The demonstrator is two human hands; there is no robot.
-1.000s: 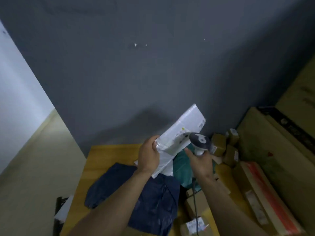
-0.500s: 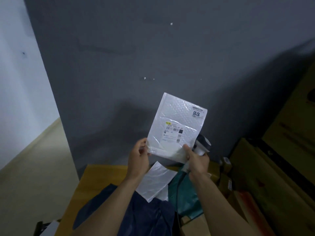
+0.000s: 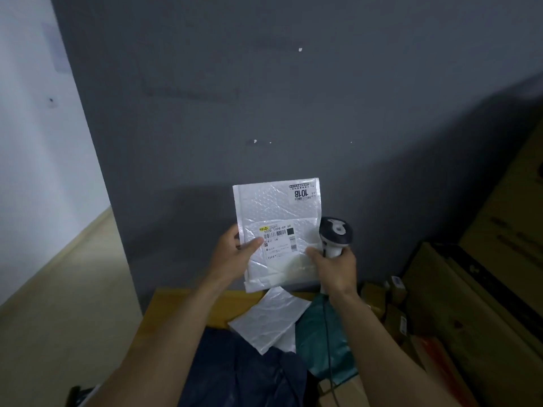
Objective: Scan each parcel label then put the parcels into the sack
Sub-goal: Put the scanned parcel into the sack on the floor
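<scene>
A white bubble mailer (image 3: 276, 207) is held upright in front of the grey wall, its printed label (image 3: 277, 239) facing me. My left hand (image 3: 232, 257) pinches its left edge, thumb on the label. My right hand (image 3: 335, 265) grips the handle of a black and white barcode scanner (image 3: 336, 233) and its thumb touches the mailer's lower right part. The scanner head sits just right of the mailer. A dark blue sack (image 3: 249, 374) lies on the wooden table (image 3: 176, 306) below my arms.
On the table lie a second white mailer (image 3: 270, 321) and a teal bag (image 3: 317, 342). Small cardboard parcels (image 3: 393, 312) crowd the right end. Large cardboard boxes (image 3: 470, 289) stand at the far right. A grey wall (image 3: 264, 98) rises behind the table.
The mailer turned from tilted edge-on to flat with its label toward me and rose higher. The scanner came up beside its right edge. My view tilted up.
</scene>
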